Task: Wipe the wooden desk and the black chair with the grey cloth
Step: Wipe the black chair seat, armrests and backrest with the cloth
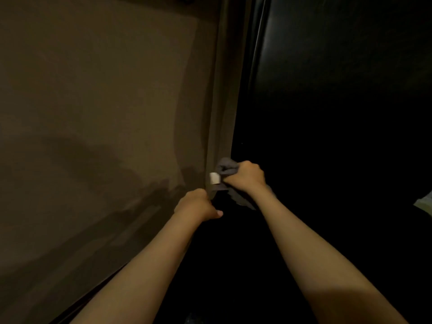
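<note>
At six o'clock, right hand point(245, 176) gripped grey cloth point(225, 166) on wooden desk point(93, 90) edge; left hand point(196, 204) clutched that edge. Long strokes looked best.

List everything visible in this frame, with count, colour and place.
wooden desk: one, brown, fills the left half, its edge running down to the hands
grey cloth: one, grey, bunched against the desk's edge
tag: one, whitish, on the cloth
dark surface: one, black, right half; too dim to identify
pale object: one, whitish, cut off at the right border
left hand: one, grips the desk's edge
right hand: one, holds the cloth
</note>
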A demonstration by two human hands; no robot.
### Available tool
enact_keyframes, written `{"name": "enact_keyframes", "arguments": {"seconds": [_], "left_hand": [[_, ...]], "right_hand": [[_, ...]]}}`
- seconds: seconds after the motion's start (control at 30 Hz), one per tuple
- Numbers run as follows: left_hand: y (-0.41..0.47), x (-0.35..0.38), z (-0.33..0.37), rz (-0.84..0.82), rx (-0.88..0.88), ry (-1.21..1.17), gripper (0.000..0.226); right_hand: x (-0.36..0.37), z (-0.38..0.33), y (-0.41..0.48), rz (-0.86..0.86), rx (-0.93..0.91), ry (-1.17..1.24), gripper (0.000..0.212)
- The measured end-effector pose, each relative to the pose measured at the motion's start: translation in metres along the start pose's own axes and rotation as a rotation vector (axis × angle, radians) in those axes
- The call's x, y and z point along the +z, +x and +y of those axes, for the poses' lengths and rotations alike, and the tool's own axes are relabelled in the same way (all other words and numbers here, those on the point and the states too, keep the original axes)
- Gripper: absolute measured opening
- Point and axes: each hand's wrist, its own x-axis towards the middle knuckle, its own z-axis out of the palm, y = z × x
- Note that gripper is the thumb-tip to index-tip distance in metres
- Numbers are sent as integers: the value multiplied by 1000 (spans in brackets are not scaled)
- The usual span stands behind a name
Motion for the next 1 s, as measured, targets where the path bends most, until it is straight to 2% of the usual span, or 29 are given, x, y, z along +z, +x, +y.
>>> {"name": "enact_keyframes", "arguments": {"seconds": [0.1,0.17,0.2,0.27,0.33,0.4,0.47,0.57,0.73,0.8,0.87,1.0], "left_hand": [[-4,1,-4,-62,-16,-66,55],[-7,5,-3,-43,-27,-73,51],[-7,6,-3,-29,-27,-61,48],[-6,8,-3,-32,-23,-78,44],[-5,9,-6,-44,-23,-108,44],[-4,11,-8,-52,-31,-116,43],[0,14,-10,-60,-38,-108,42],[6,15,-9,-59,-53,-62,41],[8,11,0,-132,-57,-28,42],[9,8,-1,-163,-58,-19,34],[8,8,-1,-169,-63,-13,31],[8,11,-2,-127,-47,-4,42]], "right_hand": [[1,-19,-5,-76,19,241,50],[-11,-15,3,10,84,426,47],[-18,-9,7,82,99,437,46],[-29,12,16,216,111,210,43],[-28,35,21,217,137,-100,43],[-15,47,25,141,175,-226,45],[-2,42,29,137,171,-257,45],[4,19,36,117,30,-239,35],[18,-18,25,-83,-415,-180,34],[22,-22,19,-51,-519,-213,38],[21,-17,20,26,-489,-274,44],[5,3,42,79,-169,-309,45]]}}
